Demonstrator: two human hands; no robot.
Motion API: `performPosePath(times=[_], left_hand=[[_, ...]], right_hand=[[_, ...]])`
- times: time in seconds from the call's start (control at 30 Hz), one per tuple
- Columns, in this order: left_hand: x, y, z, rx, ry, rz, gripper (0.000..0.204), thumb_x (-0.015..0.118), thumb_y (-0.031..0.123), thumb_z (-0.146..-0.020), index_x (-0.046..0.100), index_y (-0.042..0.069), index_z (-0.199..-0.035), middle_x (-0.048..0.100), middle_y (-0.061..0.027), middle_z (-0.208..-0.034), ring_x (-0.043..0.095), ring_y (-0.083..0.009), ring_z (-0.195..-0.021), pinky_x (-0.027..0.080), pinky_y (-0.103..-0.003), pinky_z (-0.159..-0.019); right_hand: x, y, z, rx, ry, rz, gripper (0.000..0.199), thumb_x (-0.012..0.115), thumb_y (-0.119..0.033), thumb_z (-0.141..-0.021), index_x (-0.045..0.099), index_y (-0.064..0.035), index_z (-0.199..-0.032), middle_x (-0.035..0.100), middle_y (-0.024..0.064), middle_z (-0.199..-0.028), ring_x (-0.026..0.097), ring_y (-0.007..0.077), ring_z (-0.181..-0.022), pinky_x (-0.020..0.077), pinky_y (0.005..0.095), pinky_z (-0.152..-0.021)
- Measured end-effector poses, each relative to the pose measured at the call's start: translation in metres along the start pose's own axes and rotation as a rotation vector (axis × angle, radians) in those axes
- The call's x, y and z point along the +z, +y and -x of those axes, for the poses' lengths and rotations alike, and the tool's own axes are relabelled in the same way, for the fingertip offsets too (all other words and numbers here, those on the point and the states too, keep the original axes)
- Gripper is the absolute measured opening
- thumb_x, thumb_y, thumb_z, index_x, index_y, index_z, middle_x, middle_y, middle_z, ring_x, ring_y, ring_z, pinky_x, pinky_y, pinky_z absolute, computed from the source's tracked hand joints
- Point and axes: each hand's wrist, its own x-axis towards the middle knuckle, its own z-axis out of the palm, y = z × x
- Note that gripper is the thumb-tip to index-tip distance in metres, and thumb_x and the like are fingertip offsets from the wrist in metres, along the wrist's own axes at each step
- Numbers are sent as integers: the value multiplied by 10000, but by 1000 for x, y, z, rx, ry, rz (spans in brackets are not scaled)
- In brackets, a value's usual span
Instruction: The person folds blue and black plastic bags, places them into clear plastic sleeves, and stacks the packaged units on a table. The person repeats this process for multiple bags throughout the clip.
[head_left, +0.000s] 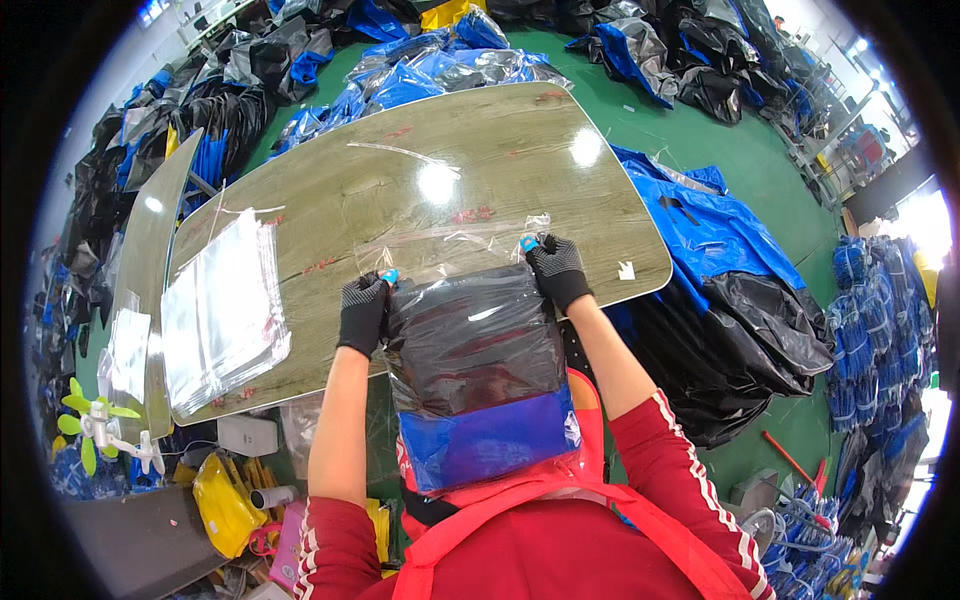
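Observation:
A clear plastic bag (448,248) hangs between my hands, held by its two upper corners at the table's near edge. Inside it lies a folded black and blue plastic sheet (478,345), black above and blue below, its lower end against my red apron (590,420). My left hand (362,312), in a black dotted glove, pinches the bag's left corner. At the right corner, my right hand (557,270) pinches it in a matching glove. Bright blue shows at both thumb tips. The bag's clear top spreads flat on the wood-patterned table (350,190).
A stack of clear bags (225,305) lies on the table's left. Blue and black sheeting (730,300) is heaped at the right, with more piles (430,75) beyond the table. Tied blue bundles (865,330) stand far right. A small green fan (95,420) is at lower left.

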Motion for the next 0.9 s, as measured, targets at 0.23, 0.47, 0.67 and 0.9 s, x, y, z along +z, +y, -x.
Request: performPosePath(times=[0.23,0.47,0.67,0.9], left_hand=[[-21,15,-17,-188,-180,698,399,562,327,-952,633,-19,-1137,676,-132,-1028,655,-228,-906,512,-339,-837],[-22,27,-9,-108,-82,356,257,562,217,-958,664,15,-1078,695,-89,-980,557,-128,-667,459,-250,-629],[-21,36,-5,308,41,-104,271,577,195,-949,669,10,-1124,680,-23,-911,634,-105,-816,500,-246,-730],[-23,41,-3,-56,-58,349,287,585,211,-943,666,7,-1128,681,-30,-931,622,-97,-816,493,-254,-712]], right_hand=[[-6,-60,-34,-311,428,-150,138,570,-41,-913,632,-11,-1033,650,66,-984,613,154,-872,492,285,-796],[116,-125,-34,-868,-394,572,182,625,-230,-821,691,-104,-934,637,138,-860,615,331,-816,504,436,-714],[104,-135,-56,-991,-492,685,226,646,-288,-789,675,-110,-926,636,120,-856,627,315,-836,519,442,-713],[95,-134,-53,-956,-503,407,255,648,-301,-773,628,-109,-940,642,96,-856,654,336,-763,525,446,-651]])
